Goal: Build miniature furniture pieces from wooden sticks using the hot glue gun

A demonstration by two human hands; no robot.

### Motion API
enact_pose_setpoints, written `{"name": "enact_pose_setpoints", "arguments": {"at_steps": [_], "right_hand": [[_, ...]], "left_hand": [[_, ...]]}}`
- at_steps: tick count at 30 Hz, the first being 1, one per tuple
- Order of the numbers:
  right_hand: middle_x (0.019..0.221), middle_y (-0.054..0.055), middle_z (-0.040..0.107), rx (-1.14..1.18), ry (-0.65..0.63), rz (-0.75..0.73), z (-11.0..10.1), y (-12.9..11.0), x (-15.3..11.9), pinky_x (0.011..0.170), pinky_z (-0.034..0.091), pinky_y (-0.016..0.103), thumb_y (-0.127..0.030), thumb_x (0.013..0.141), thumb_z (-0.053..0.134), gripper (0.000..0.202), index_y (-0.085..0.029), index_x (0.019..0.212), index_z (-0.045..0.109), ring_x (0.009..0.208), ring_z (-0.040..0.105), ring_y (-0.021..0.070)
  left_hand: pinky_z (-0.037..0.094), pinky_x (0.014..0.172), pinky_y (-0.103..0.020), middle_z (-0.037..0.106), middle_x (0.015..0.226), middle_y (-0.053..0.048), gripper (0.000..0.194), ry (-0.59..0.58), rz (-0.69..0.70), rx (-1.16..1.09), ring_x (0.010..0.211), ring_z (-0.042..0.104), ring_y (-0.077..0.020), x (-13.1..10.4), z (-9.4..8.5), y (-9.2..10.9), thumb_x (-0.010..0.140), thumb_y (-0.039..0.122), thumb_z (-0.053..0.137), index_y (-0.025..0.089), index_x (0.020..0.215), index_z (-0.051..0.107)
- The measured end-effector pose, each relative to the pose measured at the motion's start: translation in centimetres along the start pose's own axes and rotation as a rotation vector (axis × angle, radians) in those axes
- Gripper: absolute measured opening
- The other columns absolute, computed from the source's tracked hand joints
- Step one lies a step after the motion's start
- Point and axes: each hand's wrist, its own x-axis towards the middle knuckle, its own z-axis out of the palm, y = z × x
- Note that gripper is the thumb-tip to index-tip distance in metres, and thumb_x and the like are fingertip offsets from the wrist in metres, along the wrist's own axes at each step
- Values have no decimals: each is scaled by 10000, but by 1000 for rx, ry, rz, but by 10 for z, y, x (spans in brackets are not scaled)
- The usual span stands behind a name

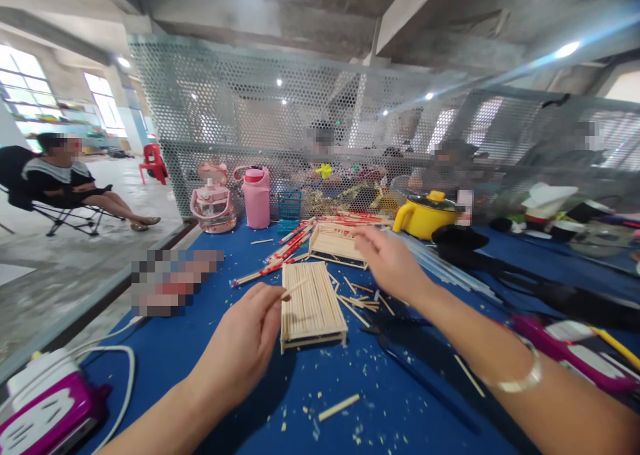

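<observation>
My left hand (250, 332) is closed in a pinch on a short wooden stick (299, 287). The stick hangs just above a small slatted panel of wooden sticks (313, 308) that rests on a low frame. Farther back, my right hand (393, 258) has its fingers curled together at the edge of a second wooden-stick piece (333, 244); anything between those fingertips is hidden. Cut stick pieces (363, 302) lie between the two pieces. Dark-handled pliers (387, 345) lie below my right forearm.
Red-wrapped sticks (285, 252), pink bottles (257, 198), a blue basket (289, 205) and a yellow pot (427, 216) stand toward the mesh screen (260, 115). Clear rods (450, 268) lie right. A purple device with a white cord (65, 408) is front left. People sit beyond.
</observation>
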Motion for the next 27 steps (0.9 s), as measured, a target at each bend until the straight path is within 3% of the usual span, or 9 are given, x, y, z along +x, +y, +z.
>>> {"name": "enact_pose_setpoints", "arguments": {"at_steps": [2, 5, 8, 11, 13, 16, 19, 22, 27], "right_hand": [[1091, 91, 666, -62, -150, -391, 3, -22, -33, 825, 457, 332, -337, 915, 425, 315, -194, 1158, 564, 992, 605, 212], [891, 69, 703, -98, -207, -631, 13, -39, -69, 698, 489, 300, -219, 924, 407, 256, -159, 1060, 616, 808, 639, 181], [853, 69, 704, -71, -188, -643, 23, -35, -80, 689, 499, 289, -182, 919, 410, 240, -143, 1021, 625, 772, 645, 170], [862, 56, 708, -62, -233, -571, 24, -22, -77, 687, 501, 274, -166, 909, 430, 215, -162, 1001, 625, 764, 651, 160], [846, 48, 706, -69, -191, -486, 19, -14, -74, 669, 495, 264, -166, 901, 451, 189, -172, 948, 634, 740, 648, 150], [875, 54, 688, -80, -37, -394, 13, -4, -68, 722, 479, 270, -206, 882, 509, 141, -176, 892, 647, 795, 632, 152], [878, 68, 659, -91, -33, -444, 15, 2, -66, 715, 462, 287, -218, 856, 540, 132, -178, 837, 665, 815, 604, 168], [818, 57, 652, -107, -111, -516, 24, 2, -68, 727, 432, 322, -213, 853, 536, 144, -186, 815, 673, 786, 583, 176], [771, 30, 661, -128, -116, -580, 36, -1, -73, 762, 372, 354, -201, 856, 540, 143, -202, 824, 679, 753, 560, 169]], "left_hand": [[428, 709, -247, 583, 914, -47, 283, -105, 134, 39, 793, 567, -155, -5, 4, 5, 915, 235, 352, 215, 1071, 588], [450, 694, -213, 587, 888, -42, 303, -198, 263, 39, 771, 585, -125, -12, 12, 9, 924, 189, 340, 220, 1083, 596], [459, 700, -190, 611, 885, -37, 294, -189, 329, 36, 782, 597, -109, -13, 15, 7, 930, 178, 348, 222, 1077, 599], [464, 770, -214, 634, 962, -44, 229, -134, 310, 63, 870, 604, -131, -12, 8, 0, 907, 238, 443, 217, 1076, 596], [456, 830, -255, 631, 1031, -56, 256, -59, 221, 74, 946, 591, -164, -11, -1, -7, 873, 310, 510, 205, 1097, 577], [466, 754, -271, 643, 902, -36, 268, 40, 9, 28, 834, 600, -157, -8, -12, -18, 919, 320, 380, 185, 1063, 562], [449, 639, -254, 630, 758, 0, 262, -84, -62, 31, 678, 573, -134, -7, -13, -24, 908, 294, 379, 179, 1057, 561], [420, 579, -240, 615, 731, 13, 270, -215, 2, 81, 629, 543, -123, -10, -7, -21, 837, 310, 522, 186, 1069, 579], [440, 648, -246, 624, 777, -7, 244, -113, 107, 165, 699, 556, -123, -13, 1, -17, 746, 321, 674, 177, 940, 639]]}}
